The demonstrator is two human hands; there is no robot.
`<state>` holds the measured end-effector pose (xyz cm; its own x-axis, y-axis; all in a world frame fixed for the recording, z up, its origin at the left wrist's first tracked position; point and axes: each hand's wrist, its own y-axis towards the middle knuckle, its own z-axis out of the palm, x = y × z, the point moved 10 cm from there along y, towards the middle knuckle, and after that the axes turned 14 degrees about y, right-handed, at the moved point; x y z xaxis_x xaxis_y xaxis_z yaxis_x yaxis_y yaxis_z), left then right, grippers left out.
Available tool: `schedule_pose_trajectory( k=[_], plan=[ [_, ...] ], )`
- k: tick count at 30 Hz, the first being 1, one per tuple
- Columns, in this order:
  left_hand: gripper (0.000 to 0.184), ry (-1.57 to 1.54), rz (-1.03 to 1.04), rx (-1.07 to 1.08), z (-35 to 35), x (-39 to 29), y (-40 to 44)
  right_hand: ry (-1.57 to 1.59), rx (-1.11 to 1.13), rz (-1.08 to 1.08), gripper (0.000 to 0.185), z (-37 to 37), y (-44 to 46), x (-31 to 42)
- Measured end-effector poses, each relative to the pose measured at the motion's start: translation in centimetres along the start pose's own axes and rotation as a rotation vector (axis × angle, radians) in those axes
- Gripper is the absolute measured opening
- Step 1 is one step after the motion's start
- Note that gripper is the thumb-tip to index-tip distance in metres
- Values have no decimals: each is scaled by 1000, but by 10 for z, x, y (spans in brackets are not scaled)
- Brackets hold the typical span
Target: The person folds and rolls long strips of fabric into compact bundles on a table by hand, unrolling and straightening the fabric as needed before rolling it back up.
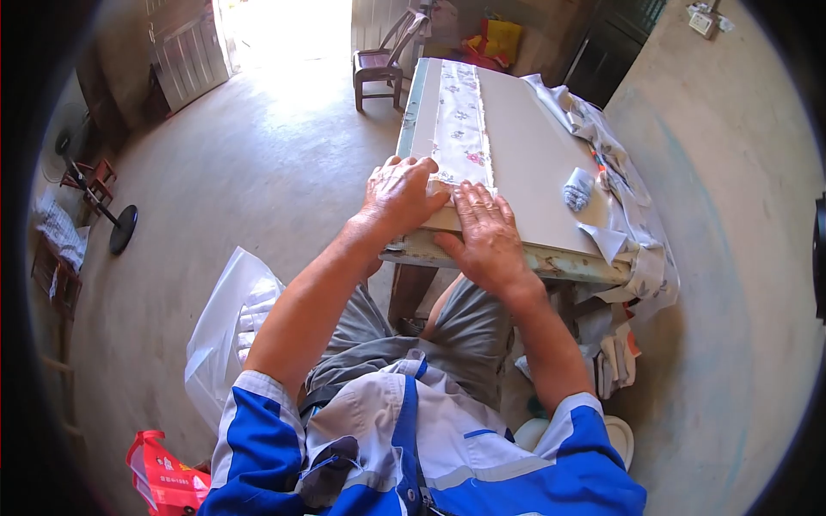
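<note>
A long strip of white cloth with a floral print (459, 120) lies lengthwise on the table, its edges frayed. My left hand (398, 198) rests at the strip's near left corner, fingers bent and thumb apart from them, touching the cloth. Flat on the strip's near end lies my right hand (490, 241), with fingers stretched forward and the thumb out over the table's front edge. Part of the near end is hidden under my hands. To the right of the strip, a small rolled bundle of patterned cloth (578, 189) sits on the tabletop.
The pale-topped table (538, 155) has a worn front edge. Patterned cloth (632, 198) drapes over its right side. A wooden chair (379, 69) stands beyond. On the left are a standing fan (123, 229) and a clear plastic bag (219, 318); a red bag (163, 473) is lower left.
</note>
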<state>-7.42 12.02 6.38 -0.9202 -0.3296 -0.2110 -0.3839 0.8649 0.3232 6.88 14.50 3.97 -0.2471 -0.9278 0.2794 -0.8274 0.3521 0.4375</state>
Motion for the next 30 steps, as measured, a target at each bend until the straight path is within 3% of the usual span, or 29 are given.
schedule_pose_trajectory(
  k=[8,12,14,19,30],
  plan=[
    [56,123,45,-14,-14,-13,-2,-28,82,99,82,-10,-9,-33],
    [46,153,435,-251,-15,-59,-16,-32,77,99,81,-11,-8,-32],
    [45,64,521,-136,9,-68,-25,-1,47,87,81,-14,-9,-30],
    [44,-41,346,-135,16,-46,-32,11,59,82,79,-15,-11,-30],
    [43,-18,308,-170,2,-21,-52,-11,65,78,74,-16,-17,-27]
  ],
)
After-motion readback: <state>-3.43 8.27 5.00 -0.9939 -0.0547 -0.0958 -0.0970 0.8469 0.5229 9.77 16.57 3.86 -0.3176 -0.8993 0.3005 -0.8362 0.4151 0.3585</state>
